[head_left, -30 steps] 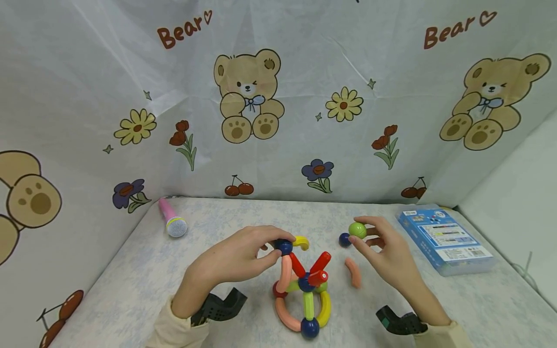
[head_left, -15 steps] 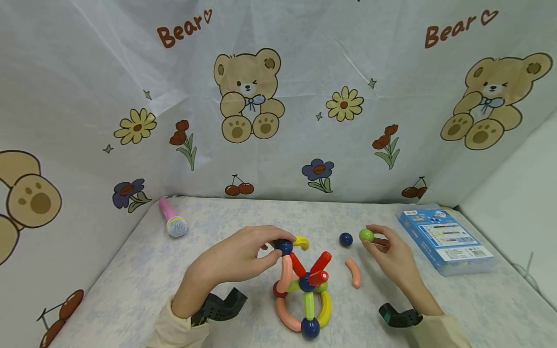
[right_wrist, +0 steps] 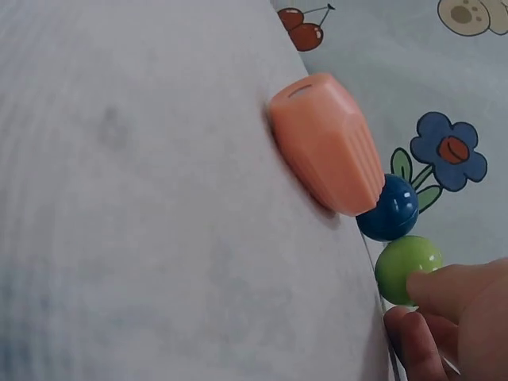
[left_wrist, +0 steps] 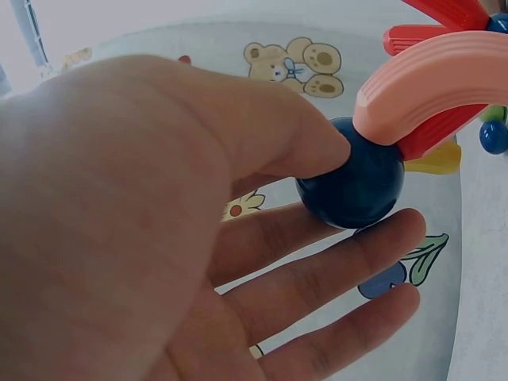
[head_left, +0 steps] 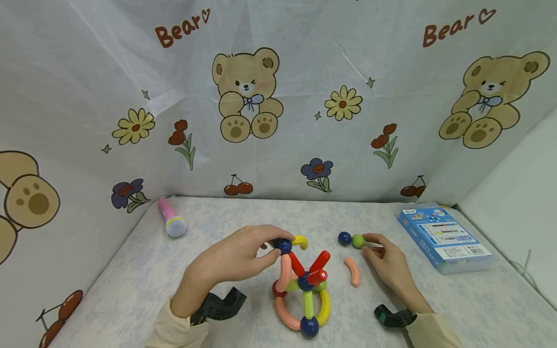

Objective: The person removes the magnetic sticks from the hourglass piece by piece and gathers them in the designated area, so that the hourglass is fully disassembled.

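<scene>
My left hand (head_left: pixel 245 253) pinches a dark blue ball (left_wrist: pixel 353 178) between thumb and fingers; its other fingers are extended in the left wrist view. This ball joins a curved pink stick (left_wrist: pixel 432 79), a red stick and a curved yellow stick (head_left: pixel 300 241) at the top of a ball-and-stick structure. Lower down are a dark blue ball (head_left: pixel 309 327), a red ball (head_left: pixel 279 289) and a curved yellow stick (head_left: pixel 324 307). My right hand (head_left: pixel 389 263) has thumb and fingertips at a green ball (right_wrist: pixel 406 270), which sits beside a loose blue ball (head_left: pixel 344 238).
A loose curved pink stick (head_left: pixel 353 272) lies right of the structure. At the right stands a blue-labelled plastic box (head_left: pixel 444 239). A pink toy microphone (head_left: pixel 172 217) lies at the back left. Behind the table (head_left: pixel 226 212) hangs a bear-print cloth (head_left: pixel 278 154).
My right hand lowers the green ball, first moving right, then back left beside the loose blue ball. My left hand keeps its hold on the structure's blue ball.
</scene>
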{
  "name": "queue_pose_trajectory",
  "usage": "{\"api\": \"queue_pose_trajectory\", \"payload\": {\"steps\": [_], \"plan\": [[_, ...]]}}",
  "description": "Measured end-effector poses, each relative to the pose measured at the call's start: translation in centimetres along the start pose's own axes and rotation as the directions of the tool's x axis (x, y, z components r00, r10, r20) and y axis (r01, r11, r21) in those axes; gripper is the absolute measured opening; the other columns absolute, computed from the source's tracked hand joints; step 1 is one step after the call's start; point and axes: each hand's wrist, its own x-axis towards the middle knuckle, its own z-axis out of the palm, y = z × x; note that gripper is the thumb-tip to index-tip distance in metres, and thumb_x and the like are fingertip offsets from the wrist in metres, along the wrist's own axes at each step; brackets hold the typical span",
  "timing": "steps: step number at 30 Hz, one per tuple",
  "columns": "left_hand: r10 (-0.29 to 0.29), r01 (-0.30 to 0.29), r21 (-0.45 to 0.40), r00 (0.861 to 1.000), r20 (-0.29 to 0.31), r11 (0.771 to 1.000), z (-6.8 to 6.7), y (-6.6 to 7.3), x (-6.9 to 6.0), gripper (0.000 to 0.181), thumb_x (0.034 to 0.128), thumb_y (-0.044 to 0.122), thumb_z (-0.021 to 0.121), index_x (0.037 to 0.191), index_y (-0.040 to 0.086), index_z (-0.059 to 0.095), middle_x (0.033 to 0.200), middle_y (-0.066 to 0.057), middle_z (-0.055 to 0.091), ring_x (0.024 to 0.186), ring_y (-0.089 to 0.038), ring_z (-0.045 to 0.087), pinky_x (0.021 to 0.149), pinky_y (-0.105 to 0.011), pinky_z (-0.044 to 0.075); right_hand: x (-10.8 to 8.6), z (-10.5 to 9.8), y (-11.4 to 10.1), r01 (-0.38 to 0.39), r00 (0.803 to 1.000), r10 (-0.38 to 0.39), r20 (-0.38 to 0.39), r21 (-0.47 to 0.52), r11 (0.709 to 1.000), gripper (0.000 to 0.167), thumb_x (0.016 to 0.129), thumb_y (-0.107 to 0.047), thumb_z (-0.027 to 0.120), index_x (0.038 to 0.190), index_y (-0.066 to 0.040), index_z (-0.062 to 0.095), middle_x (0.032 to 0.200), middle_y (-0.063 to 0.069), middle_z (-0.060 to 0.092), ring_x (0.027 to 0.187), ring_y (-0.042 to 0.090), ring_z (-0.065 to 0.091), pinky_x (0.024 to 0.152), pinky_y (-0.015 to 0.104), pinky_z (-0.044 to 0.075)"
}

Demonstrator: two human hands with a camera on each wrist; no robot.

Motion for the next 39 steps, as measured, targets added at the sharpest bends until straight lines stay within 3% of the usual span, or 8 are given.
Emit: {"api": "queue_pose_trajectory", "payload": {"steps": [11, 23, 29, 35, 39], "plan": [[-0.015, 0.015, -0.002, 1.0, 0.007, 1.0, 0.0, 0.0, 0.0, 0.034, 0.102, 0.01, 0.061, 0.135, 0.011, 0.066, 0.125, 0.004, 0.071, 0.107, -0.007, 0.065, 0.096, -0.034, 0.056, 0.1, 0.3, -0.5, -0.037, 0.997, 0.037, 0.068, 0.001, 0.999, 0.045, 0.103, -0.017, 0.064, 0.146, -0.009, 0.054, 0.14, 0.02, 0.062, 0.117, 0.035, 0.068, 0.094, 0.049, 0.057], [-0.011, 0.011, -0.003, 1.0, 0.003, 1.0, 0.0, 0.0, 0.0, 0.034, 0.1022, 0.01, 0.061, 0.136, 0.012, 0.066, 0.124, 0.005, 0.071, 0.105, -0.007, 0.064, 0.093, -0.033, 0.056, -0.1, 0.5, -1.2, 0.074, 0.989, -0.064, 0.13, -0.075, 0.994, 0.056, 0.101, -0.01, 0.063, 0.155, -0.007, 0.046, 0.129, 0.019, 0.061, 0.108, 0.032, 0.064, 0.093, 0.054, 0.055], [-0.015, 0.015, -0.009, 1.0, 0.004, 1.0, 0.1, 0.0, -0.2, 0.034, 0.1024, 0.01, 0.06, 0.136, 0.012, 0.066, 0.124, 0.005, 0.07, 0.106, -0.007, 0.064, 0.092, -0.032, 0.056, -0.2, 0.6, -1.6, 0.099, 0.988, -0.093, 0.12, -0.044, 0.994, 0.058, 0.1, -0.009, 0.065, 0.154, -0.005, 0.044, 0.128, 0.018, 0.062, 0.113, 0.033, 0.063, 0.096, 0.054, 0.055], [-0.008, 0.008, -0.006, 1.0, 0.002, 1.0, 0.0, 0.0, -0.1, 0.034, 0.1025, 0.011, 0.061, 0.136, 0.012, 0.066, 0.123, 0.005, 0.071, 0.105, -0.006, 0.064, 0.092, -0.031, 0.055, -0.4, 0.1, -4.1, 0.173, 0.983, -0.173, 0.058, 0.0, 0.985, 0.05, 0.1, -0.009, 0.067, 0.147, -0.008, 0.052, 0.127, 0.014, 0.064, 0.114, 0.031, 0.063, 0.093, 0.05, 0.058], [-0.004, 0.004, 0.0, 1.0, -0.002, 1.0, 0.0, 0.0, -0.1, 0.034, 0.1026, 0.013, 0.062, 0.136, 0.011, 0.066, 0.123, 0.005, 0.071, 0.104, -0.006, 0.064, 0.092, -0.033, 0.056, -0.9, -0.4, -6.8, 0.267, 0.963, -0.268, 0.026, 0.02, 0.963, 0.044, 0.099, -0.008, 0.069, 0.141, -0.009, 0.058, 0.125, 0.011, 0.066, 0.109, 0.025, 0.064, 0.088, 0.045, 0.06]]}}
